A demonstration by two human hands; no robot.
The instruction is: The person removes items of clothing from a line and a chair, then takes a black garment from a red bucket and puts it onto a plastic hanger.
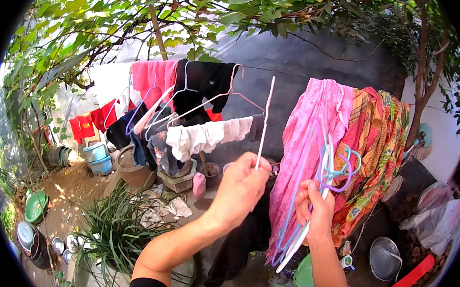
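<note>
My left hand (244,184) is closed round the lower end of a thin pale pink rod (265,119), which looks like a clothes hanger seen edge-on and points upward. In my right hand (318,209) is a bunch of plastic clothes hangers (294,226), white, purple and light blue, their hooks at the upper end. Behind the bunch hangs a pink patterned cloth (303,148). Beyond my left hand, a pale pink hanger (232,92) holds a row of white garments (206,137) and a dark one.
More laundry hangs along the line, including a black garment (205,81), a pink towel (155,76) and a flowered cloth (387,148). Below are a leafy potted plant (111,225), a pink bottle (199,186), a green dustpan (304,277) and a metal basin (383,261). Vines hang overhead.
</note>
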